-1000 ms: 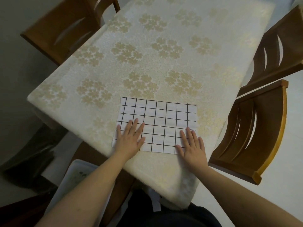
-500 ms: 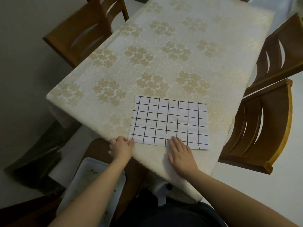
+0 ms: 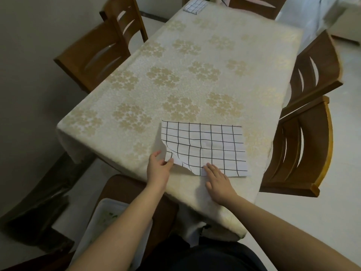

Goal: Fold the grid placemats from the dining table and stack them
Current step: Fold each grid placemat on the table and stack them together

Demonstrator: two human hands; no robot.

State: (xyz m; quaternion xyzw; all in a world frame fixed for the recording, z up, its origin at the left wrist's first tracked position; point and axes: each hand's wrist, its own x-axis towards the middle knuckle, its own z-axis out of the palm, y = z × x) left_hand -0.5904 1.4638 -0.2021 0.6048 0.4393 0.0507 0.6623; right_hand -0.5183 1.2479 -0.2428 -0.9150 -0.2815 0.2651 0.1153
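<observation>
The near left corner of the white placemat with a black grid is pinched between the thumb and curled fingers of the left hand and is lifted clear of the cloth, so that the sheet curls upward along its left edge and its plain underside is shown. This corner is probably raised so that a fold can be started across the mat. The right hand is laid flat, its fingers straight and held loosely together, with the fingertips pressed on the near edge of the mat; nothing is gripped by it, and it is judged to be placed there to keep the sheet from sliding while the other corner is drawn over. The far edge and the right side of the mat are left lying flat near the front edge of the dining table with a cream, gold-flowered tablecloth. At the far end of the table a second piece of grid-patterned cloth is seen, well apart from the hands; whether it is folded cannot be told. Brown wooden chairs are set along both sides, and a white plastic tub is seen below the left forearm.
</observation>
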